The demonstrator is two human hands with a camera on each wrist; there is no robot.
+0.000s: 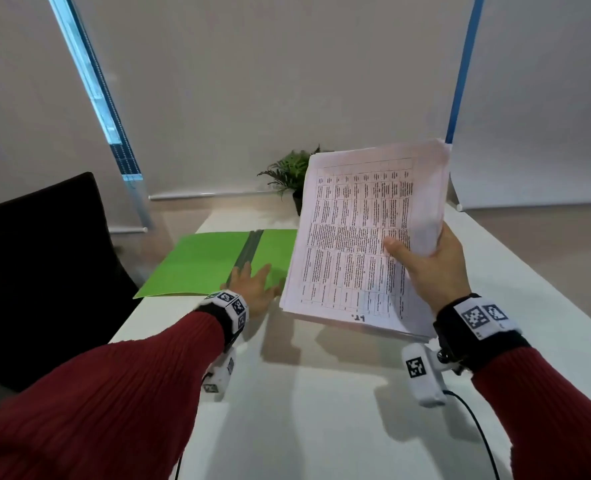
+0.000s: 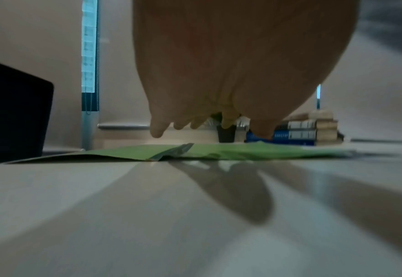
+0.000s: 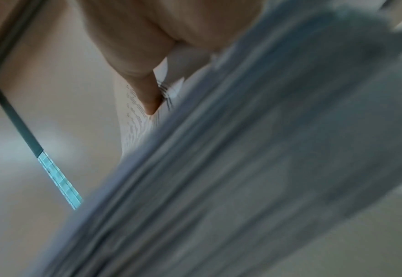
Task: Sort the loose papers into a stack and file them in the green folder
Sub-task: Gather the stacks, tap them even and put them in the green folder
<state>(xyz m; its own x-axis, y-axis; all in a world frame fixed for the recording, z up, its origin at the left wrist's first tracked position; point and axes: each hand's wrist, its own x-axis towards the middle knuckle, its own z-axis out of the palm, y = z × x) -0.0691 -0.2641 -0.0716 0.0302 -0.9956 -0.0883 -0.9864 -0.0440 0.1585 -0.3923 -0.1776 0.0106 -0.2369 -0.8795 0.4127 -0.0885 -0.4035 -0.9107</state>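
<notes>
A thick stack of printed papers [image 1: 363, 237] with table grids is lifted off the table, tilted up. My right hand [image 1: 429, 268] grips its right edge, thumb on the top sheet; in the right wrist view the blurred paper edges [image 3: 254, 159] fill the frame under my thumb [image 3: 147, 93]. The green folder [image 1: 200, 265] lies open flat on the white table at the left, partly hidden behind the papers. My left hand [image 1: 252, 285] hovers with straight fingers over the folder's near edge beside its spine; the left wrist view shows the left hand [image 2: 218, 84] above the folder [image 2: 218, 152].
A potted plant [image 1: 290, 174] stands at the back of the white table [image 1: 321, 410], behind the papers. A stack of books [image 2: 308, 131] sits at the far right. A black chair [image 1: 37, 265] stands left of the table. A cable [image 1: 477, 427] trails from my right wrist.
</notes>
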